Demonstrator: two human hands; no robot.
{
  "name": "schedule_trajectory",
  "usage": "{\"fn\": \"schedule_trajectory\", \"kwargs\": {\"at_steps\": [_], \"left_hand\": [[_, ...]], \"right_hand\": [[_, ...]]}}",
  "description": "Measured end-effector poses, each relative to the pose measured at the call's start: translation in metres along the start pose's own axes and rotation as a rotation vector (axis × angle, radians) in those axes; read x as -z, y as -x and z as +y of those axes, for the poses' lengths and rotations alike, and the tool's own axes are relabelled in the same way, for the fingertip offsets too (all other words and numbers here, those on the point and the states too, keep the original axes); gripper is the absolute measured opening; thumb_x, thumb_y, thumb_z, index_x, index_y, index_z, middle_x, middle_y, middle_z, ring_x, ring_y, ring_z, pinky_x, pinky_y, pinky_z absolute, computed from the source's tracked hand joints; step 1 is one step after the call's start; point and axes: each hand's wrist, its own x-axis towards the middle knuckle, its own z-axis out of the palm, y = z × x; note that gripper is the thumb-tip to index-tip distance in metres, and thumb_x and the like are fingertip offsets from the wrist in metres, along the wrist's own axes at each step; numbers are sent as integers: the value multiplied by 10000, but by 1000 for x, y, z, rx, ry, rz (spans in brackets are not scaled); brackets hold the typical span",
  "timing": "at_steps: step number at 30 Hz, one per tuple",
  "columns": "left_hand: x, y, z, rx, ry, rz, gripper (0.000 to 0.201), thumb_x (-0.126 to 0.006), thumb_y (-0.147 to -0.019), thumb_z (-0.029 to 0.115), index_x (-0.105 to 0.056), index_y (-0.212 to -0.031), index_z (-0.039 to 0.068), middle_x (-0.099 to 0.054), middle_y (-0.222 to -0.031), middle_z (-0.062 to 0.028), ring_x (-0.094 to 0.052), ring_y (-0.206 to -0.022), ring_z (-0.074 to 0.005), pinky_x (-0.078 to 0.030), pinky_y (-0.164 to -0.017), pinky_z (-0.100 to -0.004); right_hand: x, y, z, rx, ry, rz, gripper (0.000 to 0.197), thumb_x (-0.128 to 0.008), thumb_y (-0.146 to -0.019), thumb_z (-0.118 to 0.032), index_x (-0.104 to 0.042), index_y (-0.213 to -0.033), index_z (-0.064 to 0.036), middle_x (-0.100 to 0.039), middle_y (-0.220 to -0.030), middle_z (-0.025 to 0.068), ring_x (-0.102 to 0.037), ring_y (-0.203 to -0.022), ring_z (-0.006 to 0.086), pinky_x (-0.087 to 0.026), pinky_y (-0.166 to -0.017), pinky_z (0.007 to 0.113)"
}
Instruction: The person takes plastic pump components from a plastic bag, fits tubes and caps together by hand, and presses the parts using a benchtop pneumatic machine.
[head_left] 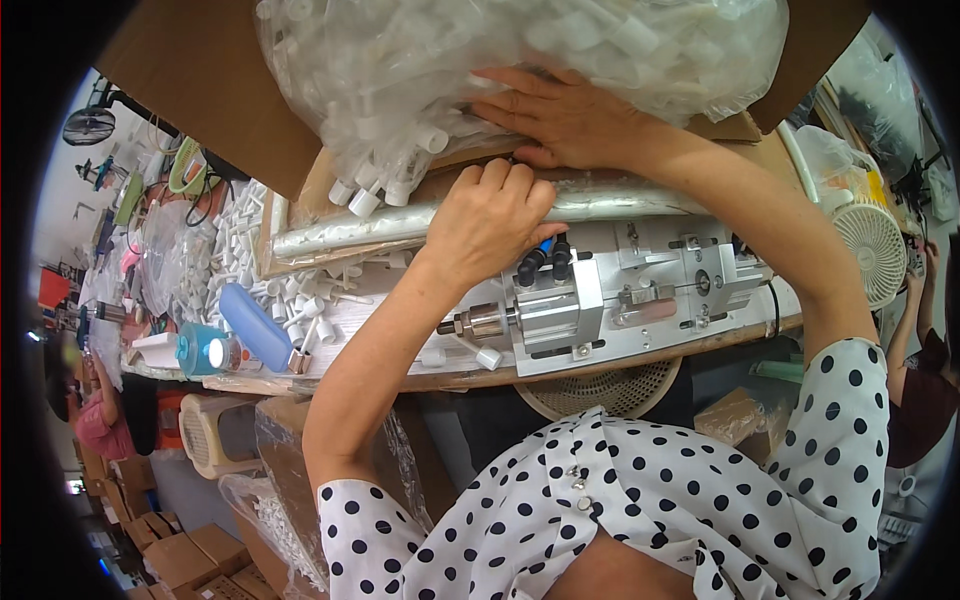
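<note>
We have our right hand [570, 120] spread out against the near side of a clear plastic bag [690, 60], its fingers loose and wrapped around nothing that we can make out. The bag is packed with white plastic parts [432, 138], some bunched at its lower left, and it rests in an open cardboard box [190, 100] on the far side of the worktop [460, 381]. Our left hand [490, 215] is curled at a white bar [350, 237] that runs along the box's near side; its fingertips are bent out of sight, so we cannot tell whether it grips anything. Just below its thumb, a blue fitting [545, 246] sits at the top of a metal fixture [560, 315] on the worktop close to us. Left of the fixture we see loose white pieces [240, 240] heaped up, with a blue container [255, 325] and a teal cup [195, 350] near them. A pale fan [870, 255] stands at the right, and a co-worker in pink [95, 415] is at the far left
</note>
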Motion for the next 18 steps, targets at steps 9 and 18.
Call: {"fn": "schedule_trajectory", "kwargs": {"at_steps": [9,18], "left_hand": [[-3,6,-2,-8,11,35,343,-616,-715,392,-463,-735,86,-441,-701,-51,-477,-665,-208,-403,-565,-318],[-2,7,4,-14,36,43,304,-624,-703,372,-489,-741,103,-440,-702,-42,-470,-668,-200,-384,-573,-314]], "right_hand": [[-15,-21,21,23,50,12,568,-505,-821,-340,-375,-1303,-67,-173,-1450,25,-111,-1344,142,-222,-1064,378],[-27,-24,53,-21,148,-32,557,-481,-837,-374,-370,-1316,-112,-194,-1445,13,-113,-1344,147,-140,-1085,394]]}}
